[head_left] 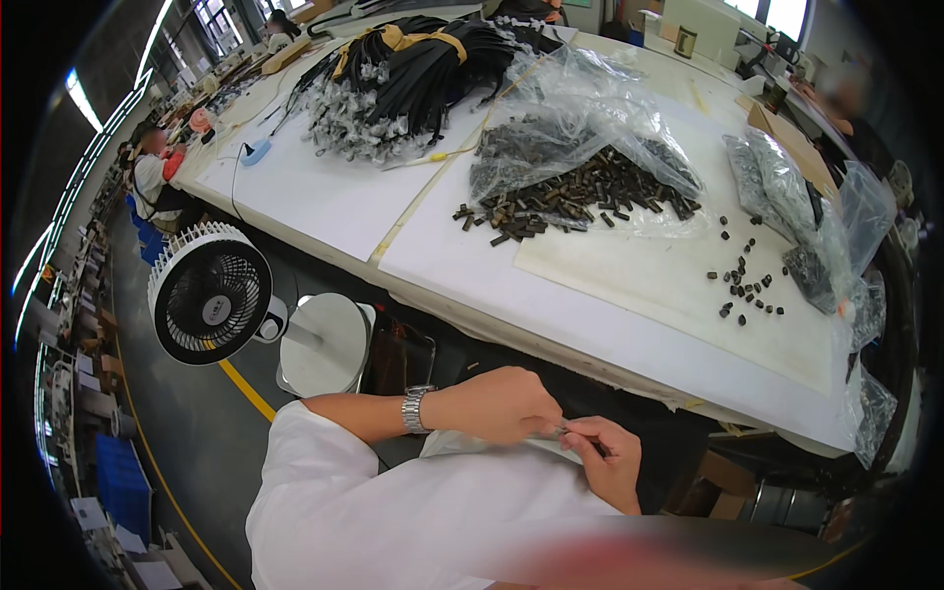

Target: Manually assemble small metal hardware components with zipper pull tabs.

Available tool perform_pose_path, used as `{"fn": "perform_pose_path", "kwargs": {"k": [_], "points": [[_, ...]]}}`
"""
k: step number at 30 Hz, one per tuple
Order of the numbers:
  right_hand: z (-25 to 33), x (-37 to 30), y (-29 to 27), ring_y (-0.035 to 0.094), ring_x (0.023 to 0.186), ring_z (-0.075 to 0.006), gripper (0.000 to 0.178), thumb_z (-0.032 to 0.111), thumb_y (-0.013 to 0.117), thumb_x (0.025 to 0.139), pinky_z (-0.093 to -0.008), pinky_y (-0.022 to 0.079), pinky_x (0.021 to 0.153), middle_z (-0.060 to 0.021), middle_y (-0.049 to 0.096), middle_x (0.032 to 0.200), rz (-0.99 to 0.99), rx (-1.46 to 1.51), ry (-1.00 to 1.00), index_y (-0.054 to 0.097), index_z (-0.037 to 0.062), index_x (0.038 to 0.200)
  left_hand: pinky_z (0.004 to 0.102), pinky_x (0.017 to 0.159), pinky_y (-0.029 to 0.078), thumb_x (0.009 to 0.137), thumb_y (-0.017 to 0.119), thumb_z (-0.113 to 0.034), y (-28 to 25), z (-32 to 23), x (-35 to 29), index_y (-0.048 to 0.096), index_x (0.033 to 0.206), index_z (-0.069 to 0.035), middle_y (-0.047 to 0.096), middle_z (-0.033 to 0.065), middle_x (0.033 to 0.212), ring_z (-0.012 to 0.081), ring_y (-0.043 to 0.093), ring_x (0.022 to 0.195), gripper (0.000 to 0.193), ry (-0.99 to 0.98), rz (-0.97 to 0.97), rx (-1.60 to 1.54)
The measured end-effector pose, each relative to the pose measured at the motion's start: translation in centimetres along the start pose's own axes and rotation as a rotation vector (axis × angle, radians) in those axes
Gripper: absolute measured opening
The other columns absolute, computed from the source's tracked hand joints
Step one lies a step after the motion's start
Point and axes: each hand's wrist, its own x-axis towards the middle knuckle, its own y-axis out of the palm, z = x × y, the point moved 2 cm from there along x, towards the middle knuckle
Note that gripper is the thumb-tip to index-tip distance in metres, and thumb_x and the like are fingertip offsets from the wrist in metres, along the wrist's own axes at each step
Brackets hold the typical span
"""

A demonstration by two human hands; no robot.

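Over my lap, below the table's near edge, my two hands meet. My left hand (497, 405), with a metal-banded watch (414, 409) at its wrist, is closed, its fingertips pressed towards the right hand's. My right hand (612, 462) is closed too, thumb and fingers pinched together. Between the fingertips is a small dark thing (562, 429), too small and too covered to name. On the table ahead lies a heap of small dark cylindrical pieces (560, 197), spilling from a clear plastic bag (590, 98).
A bundle of black straps (423, 84) with clear-wrapped ends lies at the table's far left. Loose dark pieces (742, 280) and plastic bags (787, 197) are on the right. A white fan (211, 295) stands left of the table (610, 305). Other people sit farther off.
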Motion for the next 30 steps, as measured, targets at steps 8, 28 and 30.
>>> {"fn": "perform_pose_path", "kwargs": {"k": [8,28,30], "points": [[-4.4,-0.7,-0.5,0.073,0.079,-0.0218,0.013,0.0,0.075,0.095,-0.0349,0.062,0.076,-0.0198,0.074,0.098,0.288,0.852,0.236,0.073,-0.0079,0.104,0.0274,0.05,0.038,0.104,0.065,-0.02,1.3,0.3,0.1,0.076,0.097,-0.001,0.059,-0.0005,0.061,0.0068,0.049,0.053,0.023,-0.123,0.306,-0.759],[-2.4,1.1,-0.3,0.071,0.088,-0.0182,0.02,0.006,0.065,0.103,-0.0333,0.06,0.084,-0.0111,0.074,0.101,0.002,0.999,0.401,0.071,-0.0053,0.119,0.0352,0.059,0.048,0.102,0.064,-0.015,2.6,-0.8,0.3,0.072,0.096,-0.003,0.061,0.0081,0.064,0.0211,0.059,0.056,0.015,-0.151,-0.348,-0.33],[-1.4,1.1,-0.4,0.071,0.086,-0.0168,0.019,0.005,0.065,0.103,-0.0311,0.059,0.083,-0.0105,0.074,0.1,-0.094,0.71,0.411,0.071,-0.0054,0.118,0.0365,0.06,0.049,0.102,0.065,-0.015,2.9,-0.4,0.2,0.072,0.097,-0.003,0.062,0.0094,0.066,0.0239,0.061,0.058,0.015,-0.154,-0.33,-0.292]]}}
